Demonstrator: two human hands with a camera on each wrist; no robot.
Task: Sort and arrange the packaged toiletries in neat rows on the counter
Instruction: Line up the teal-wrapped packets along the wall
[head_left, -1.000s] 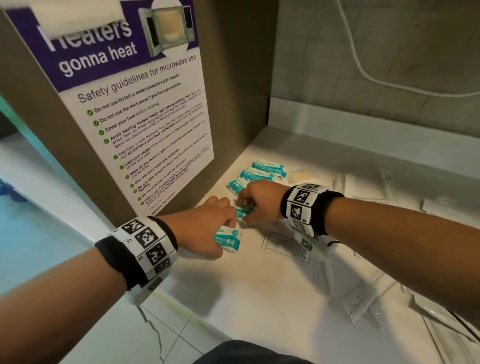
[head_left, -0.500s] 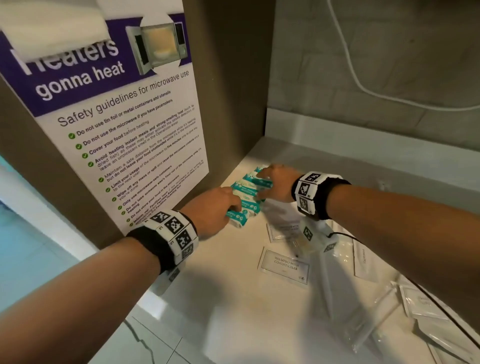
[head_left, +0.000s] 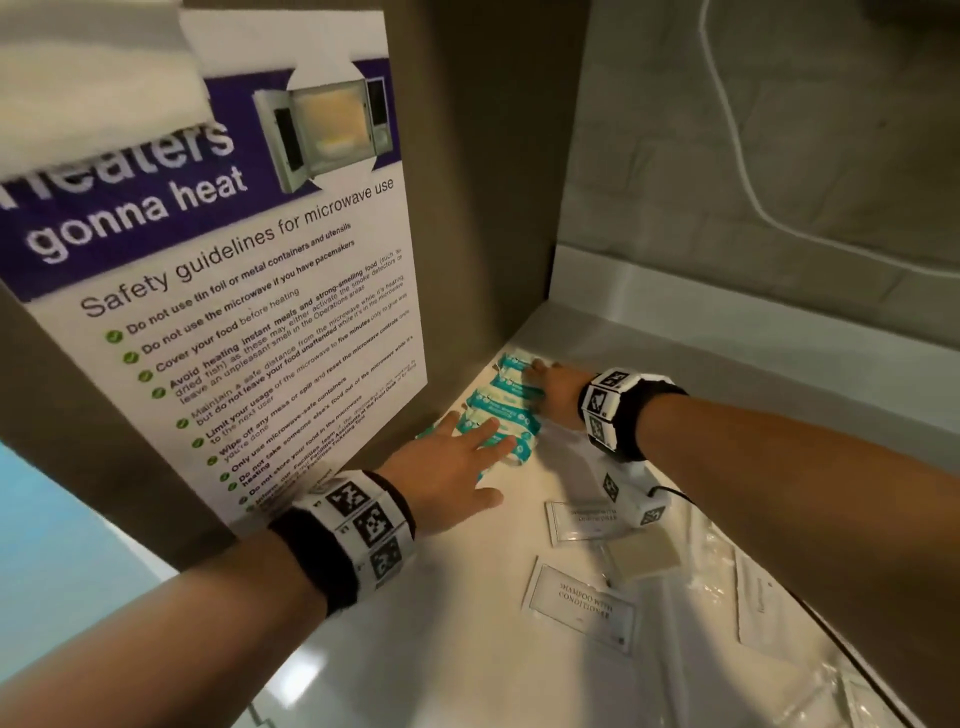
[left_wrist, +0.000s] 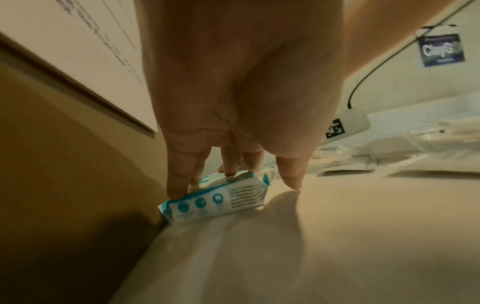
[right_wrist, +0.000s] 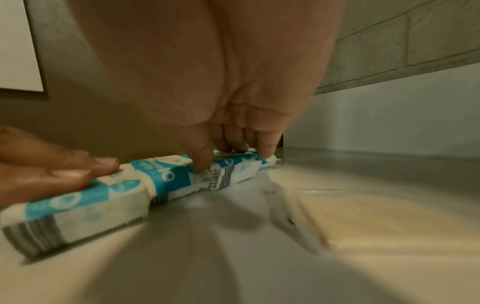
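Note:
Several teal-and-white packets (head_left: 501, 410) lie side by side in a row on the white counter (head_left: 457, 634), along the foot of the brown side panel. My left hand (head_left: 470, 449) lies flat with its fingers spread and straight, pressing on the nearest packets (left_wrist: 218, 201). My right hand (head_left: 543, 376) reaches over the far end of the row, its fingertips resting on the top of the farthest packets (right_wrist: 233, 164). In the right wrist view the left hand's fingers (right_wrist: 64, 164) show on the near packets. Neither hand lifts anything.
Two white shampoo sachets (head_left: 582, 605) (head_left: 574, 519), a beige packet (head_left: 644, 553), another white sachet (head_left: 769, 603) and clear plastic wrappers (head_left: 722, 561) lie loose to the right. A microwave safety poster (head_left: 234, 312) hangs on the panel. A white cable (head_left: 737, 182) runs down the back wall.
Both hands moved away from me toward the back corner, gathering the teal packets into one tight row by the panel. My left hand went from gripping a packet to pressing flat.

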